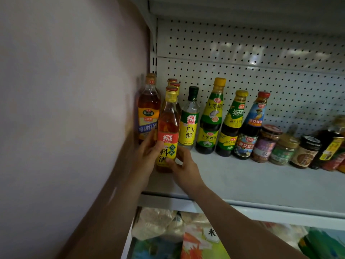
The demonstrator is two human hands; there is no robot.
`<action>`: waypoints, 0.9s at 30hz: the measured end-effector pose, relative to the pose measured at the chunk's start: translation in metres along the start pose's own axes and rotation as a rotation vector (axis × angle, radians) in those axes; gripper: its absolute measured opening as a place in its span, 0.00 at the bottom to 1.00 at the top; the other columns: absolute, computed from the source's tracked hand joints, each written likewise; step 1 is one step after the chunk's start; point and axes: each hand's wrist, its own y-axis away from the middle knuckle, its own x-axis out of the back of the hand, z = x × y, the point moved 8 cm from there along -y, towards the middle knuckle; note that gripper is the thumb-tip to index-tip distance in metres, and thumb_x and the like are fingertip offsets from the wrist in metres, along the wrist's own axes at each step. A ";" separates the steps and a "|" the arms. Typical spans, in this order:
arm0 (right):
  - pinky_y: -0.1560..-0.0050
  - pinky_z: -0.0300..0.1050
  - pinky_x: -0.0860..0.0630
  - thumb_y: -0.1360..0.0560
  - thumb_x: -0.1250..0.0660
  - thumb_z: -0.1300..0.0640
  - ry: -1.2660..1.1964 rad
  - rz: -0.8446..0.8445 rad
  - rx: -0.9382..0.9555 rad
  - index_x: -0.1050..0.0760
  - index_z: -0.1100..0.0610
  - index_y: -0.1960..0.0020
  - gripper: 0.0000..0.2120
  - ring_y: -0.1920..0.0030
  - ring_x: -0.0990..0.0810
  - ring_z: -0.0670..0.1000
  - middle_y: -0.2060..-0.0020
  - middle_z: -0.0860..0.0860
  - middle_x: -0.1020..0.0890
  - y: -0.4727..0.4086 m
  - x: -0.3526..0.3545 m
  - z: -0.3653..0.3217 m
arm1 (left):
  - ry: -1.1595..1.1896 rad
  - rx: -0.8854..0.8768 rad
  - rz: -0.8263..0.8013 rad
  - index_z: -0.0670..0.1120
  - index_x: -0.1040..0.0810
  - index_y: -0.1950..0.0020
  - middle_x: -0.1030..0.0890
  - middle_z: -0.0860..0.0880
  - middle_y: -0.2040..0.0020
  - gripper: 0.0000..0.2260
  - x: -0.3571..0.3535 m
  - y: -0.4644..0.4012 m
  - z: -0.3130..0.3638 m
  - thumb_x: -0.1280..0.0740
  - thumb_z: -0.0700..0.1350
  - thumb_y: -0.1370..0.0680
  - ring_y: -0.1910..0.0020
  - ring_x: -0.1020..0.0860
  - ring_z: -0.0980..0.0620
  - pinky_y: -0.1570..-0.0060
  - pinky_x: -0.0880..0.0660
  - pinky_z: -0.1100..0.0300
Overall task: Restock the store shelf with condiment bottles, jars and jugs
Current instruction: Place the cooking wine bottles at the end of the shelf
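Note:
A cooking wine bottle with amber liquid, a gold cap and a red-and-yellow label stands upright at the left end of the grey shelf. My left hand grips its lower left side. My right hand wraps its lower right side, thumb across the label. Two matching bottles stand right behind it, mostly hidden. A taller amber bottle with a blue band stands to its left, against the wall.
To the right stand a white vinegar bottle, three dark sauce bottles, then several jars. The shelf's front strip is bare. A pegboard back panel rises behind. Bags lie on the shelf below. A pale wall closes the left.

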 end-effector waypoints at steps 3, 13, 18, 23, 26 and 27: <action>0.37 0.58 0.24 0.23 0.31 0.45 0.022 -0.018 -0.015 0.35 0.47 0.30 0.24 0.36 0.23 0.48 0.34 0.45 0.22 0.000 -0.003 0.000 | -0.095 -0.168 0.039 0.58 0.39 0.24 0.33 0.62 0.29 0.23 0.012 -0.024 0.050 0.36 0.47 0.18 0.42 0.31 0.75 0.54 0.32 0.83; 0.38 0.59 0.25 0.22 0.32 0.46 0.074 -0.036 -0.037 0.37 0.47 0.28 0.26 0.36 0.22 0.53 0.35 0.43 0.22 0.004 -0.003 -0.002 | -0.402 -0.208 -0.263 0.69 0.35 0.28 0.22 0.52 0.37 0.33 -0.008 -0.081 0.099 0.28 0.40 0.24 0.44 0.20 0.55 0.42 0.22 0.51; 0.38 0.60 0.25 0.20 0.34 0.47 0.091 -0.073 -0.049 0.40 0.48 0.27 0.25 0.37 0.21 0.55 0.35 0.47 0.22 0.001 -0.007 -0.003 | -0.402 -0.232 -0.256 0.72 0.31 0.34 0.22 0.51 0.37 0.31 -0.009 -0.088 0.094 0.28 0.39 0.25 0.43 0.20 0.52 0.43 0.21 0.46; 0.38 0.59 0.25 0.20 0.35 0.46 0.092 -0.085 -0.048 0.41 0.49 0.28 0.25 0.37 0.22 0.54 0.34 0.50 0.22 -0.004 -0.012 -0.004 | -0.382 -0.211 -0.260 0.71 0.32 0.33 0.22 0.51 0.35 0.31 -0.008 -0.094 0.089 0.29 0.39 0.24 0.42 0.21 0.54 0.44 0.21 0.45; 0.37 0.57 0.25 0.20 0.35 0.46 0.094 -0.082 -0.060 0.41 0.50 0.27 0.26 0.36 0.23 0.53 0.34 0.51 0.23 -0.009 -0.013 -0.004 | -0.374 -0.208 -0.252 0.71 0.33 0.31 0.22 0.50 0.35 0.32 -0.008 -0.098 0.086 0.29 0.39 0.23 0.41 0.21 0.54 0.44 0.21 0.46; 0.37 0.56 0.26 0.20 0.35 0.46 0.100 -0.080 -0.059 0.41 0.51 0.27 0.26 0.36 0.23 0.54 0.33 0.51 0.24 -0.010 -0.013 -0.004 | -0.374 -0.209 -0.246 0.71 0.34 0.31 0.22 0.50 0.35 0.32 -0.008 -0.099 0.086 0.29 0.39 0.23 0.41 0.21 0.54 0.44 0.21 0.47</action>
